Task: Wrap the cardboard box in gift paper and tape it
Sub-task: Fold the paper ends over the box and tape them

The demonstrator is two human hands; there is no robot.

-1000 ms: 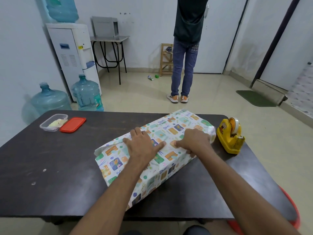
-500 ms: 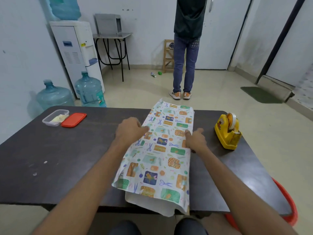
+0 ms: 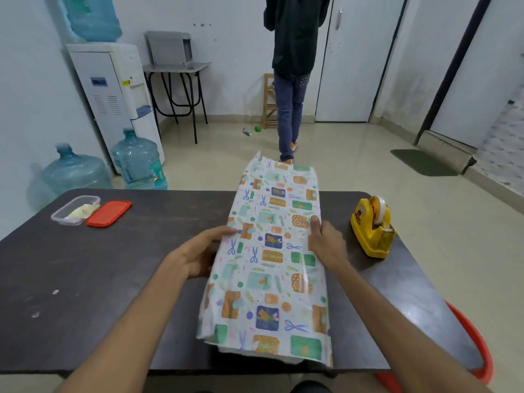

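In the head view, the wrapped box (image 3: 272,265) runs from 6 to 12 o'clock across the table (image 3: 113,279) (gift paper hides the cardboard). Our left hand (image 3: 195,256) grips its 9 o'clock side and our right hand (image 3: 326,245) clamps the 3 o'clock edge, thumb on top. The near end reaches the table's near edge. Most tabletop lies toward 9 o'clock; the tape dispenser (image 3: 373,226) sits at 2 o'clock, apart.

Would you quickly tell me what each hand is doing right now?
Left hand: grips the left side of the gift-wrapped box.
Right hand: grips the box's right side, thumb on top.
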